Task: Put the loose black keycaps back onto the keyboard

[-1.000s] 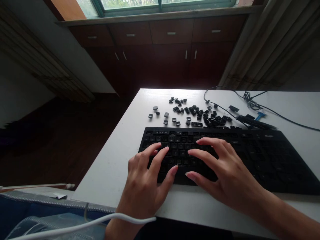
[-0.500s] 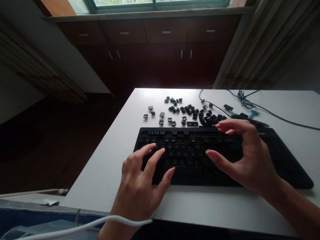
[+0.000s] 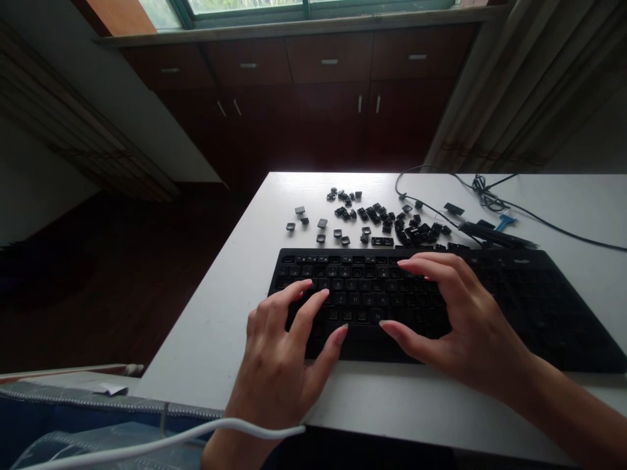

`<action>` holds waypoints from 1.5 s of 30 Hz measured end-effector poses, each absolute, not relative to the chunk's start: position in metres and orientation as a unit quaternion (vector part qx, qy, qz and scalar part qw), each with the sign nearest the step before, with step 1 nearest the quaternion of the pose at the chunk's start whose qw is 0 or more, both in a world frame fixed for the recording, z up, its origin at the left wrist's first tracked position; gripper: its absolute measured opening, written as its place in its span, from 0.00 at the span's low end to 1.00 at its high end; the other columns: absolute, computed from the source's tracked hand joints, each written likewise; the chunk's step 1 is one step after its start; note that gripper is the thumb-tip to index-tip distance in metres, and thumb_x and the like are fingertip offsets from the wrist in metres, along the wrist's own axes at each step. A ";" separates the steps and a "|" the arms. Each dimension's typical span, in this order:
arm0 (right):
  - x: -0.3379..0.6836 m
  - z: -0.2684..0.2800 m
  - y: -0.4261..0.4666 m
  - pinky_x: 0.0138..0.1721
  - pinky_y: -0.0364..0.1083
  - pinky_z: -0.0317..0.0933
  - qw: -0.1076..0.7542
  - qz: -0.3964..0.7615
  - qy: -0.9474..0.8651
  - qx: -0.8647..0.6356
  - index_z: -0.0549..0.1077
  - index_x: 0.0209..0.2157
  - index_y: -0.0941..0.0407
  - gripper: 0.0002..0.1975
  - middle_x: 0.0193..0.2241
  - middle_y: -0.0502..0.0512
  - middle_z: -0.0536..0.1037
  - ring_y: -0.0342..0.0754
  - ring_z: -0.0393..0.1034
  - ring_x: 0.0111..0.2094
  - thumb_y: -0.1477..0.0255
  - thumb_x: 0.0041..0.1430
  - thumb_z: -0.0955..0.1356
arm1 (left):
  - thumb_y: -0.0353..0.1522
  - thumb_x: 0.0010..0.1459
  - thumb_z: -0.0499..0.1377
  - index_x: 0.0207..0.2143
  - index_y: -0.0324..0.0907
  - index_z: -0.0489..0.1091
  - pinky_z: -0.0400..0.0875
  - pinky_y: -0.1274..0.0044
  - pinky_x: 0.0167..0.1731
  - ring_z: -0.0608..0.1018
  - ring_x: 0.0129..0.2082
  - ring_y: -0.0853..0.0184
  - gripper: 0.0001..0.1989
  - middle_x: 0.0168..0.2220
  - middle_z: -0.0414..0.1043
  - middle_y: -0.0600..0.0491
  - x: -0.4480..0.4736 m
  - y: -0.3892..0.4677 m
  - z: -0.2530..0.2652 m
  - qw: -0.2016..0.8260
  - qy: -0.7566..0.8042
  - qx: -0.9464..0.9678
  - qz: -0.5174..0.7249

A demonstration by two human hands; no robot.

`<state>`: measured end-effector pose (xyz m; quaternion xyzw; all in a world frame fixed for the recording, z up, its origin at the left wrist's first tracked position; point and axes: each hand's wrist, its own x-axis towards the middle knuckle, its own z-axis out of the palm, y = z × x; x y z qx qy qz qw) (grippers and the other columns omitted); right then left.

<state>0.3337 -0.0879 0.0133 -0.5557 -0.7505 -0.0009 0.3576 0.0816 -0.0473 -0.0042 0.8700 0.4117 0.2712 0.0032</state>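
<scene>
A black keyboard [image 3: 509, 307] lies along the front of the white table, with some of its keycaps off and sockets showing. My left hand [image 3: 289, 352] rests over its left part, fingers apart, fingertips on or just above the letter keys. Over the middle keys is my right hand [image 3: 455, 320], thumb and fingers spread wide with nothing between them. Whether its thumb touches a key I cannot tell. Behind the keyboard lie loose keycaps [image 3: 322, 224] and a heap of black keycaps [image 3: 416, 232].
A black cable [image 3: 563, 228] runs across the back right of the table [image 3: 210, 294]. Near it lie a blue brush-like tool [image 3: 504, 222] and a dark long-handled tool [image 3: 494, 233]. A white cord [image 3: 196, 429] crosses before my left wrist. Brown cabinets [image 3: 323, 124] stand beyond.
My right hand has moved left and slightly down over the keyboard, uncovering the dark tool and the keyboard's upper right. My left hand stays in place over the keys. The view has shifted slightly.
</scene>
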 end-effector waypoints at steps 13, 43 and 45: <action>0.327 0.011 -0.090 0.49 0.53 0.67 0.302 -0.012 -0.790 -0.534 0.70 0.51 0.58 0.19 0.47 0.61 0.73 0.52 0.68 0.47 0.65 0.61 0.71 | 0.34 0.62 0.62 0.54 0.43 0.69 0.66 0.59 0.55 0.69 0.55 0.53 0.19 0.56 0.66 0.44 0.082 -0.048 -0.004 0.005 0.415 0.874 0.255; 0.281 -0.011 -0.128 0.55 0.58 0.59 0.276 -0.112 -0.696 -0.653 0.71 0.55 0.63 0.21 0.52 0.66 0.73 0.58 0.66 0.54 0.65 0.67 0.67 | 0.34 0.62 0.61 0.52 0.43 0.71 0.66 0.60 0.54 0.70 0.55 0.54 0.16 0.55 0.68 0.44 0.082 -0.047 -0.003 0.006 0.404 0.874 0.270; 0.283 -0.011 -0.129 0.54 0.59 0.59 0.278 -0.115 -0.689 -0.659 0.71 0.55 0.63 0.20 0.51 0.66 0.73 0.59 0.67 0.54 0.65 0.66 0.67 | 0.34 0.62 0.61 0.52 0.42 0.71 0.67 0.60 0.53 0.71 0.54 0.54 0.16 0.55 0.68 0.44 0.082 -0.047 -0.003 0.007 0.403 0.874 0.271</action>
